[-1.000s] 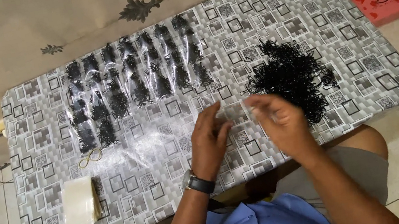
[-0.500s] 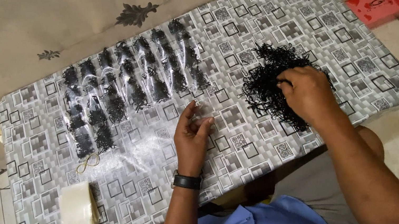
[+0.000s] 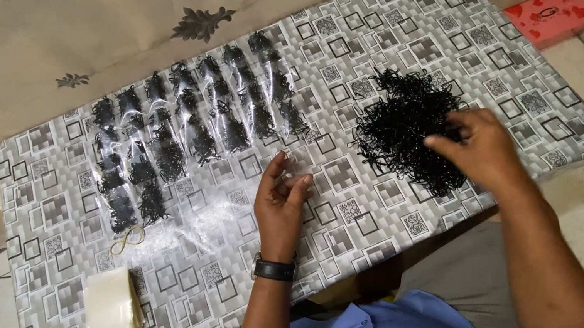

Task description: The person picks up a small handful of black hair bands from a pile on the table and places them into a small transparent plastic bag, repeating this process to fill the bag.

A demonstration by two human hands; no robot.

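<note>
Fingers of the right hand curl down into the near right edge of the loose pile of small black bands, and I read them as pinching at strands there, though I cannot tell how many they have caught. The pile lies directly under and to the left of that hand, on the right half of the table, whose cover is a grey pattern of squares. Across from it I see the left hand, a dark wristwatch at its wrist, with thumb and fingers raised and closed on a small clear plastic bag held just above the tabletop; the bag is nearly see-through and I can barely make out its edges. The left hand sits well apart from the pile, with bare tabletop between them. Beyond the left hand, toward the far left of the table, I count rows of clear packets filled with black bands, laid side by side. Nearer the left edge lies a tan rubber band, and below it a stack of pale empty bags. A red box sits on the floor past the table's right end.
</note>
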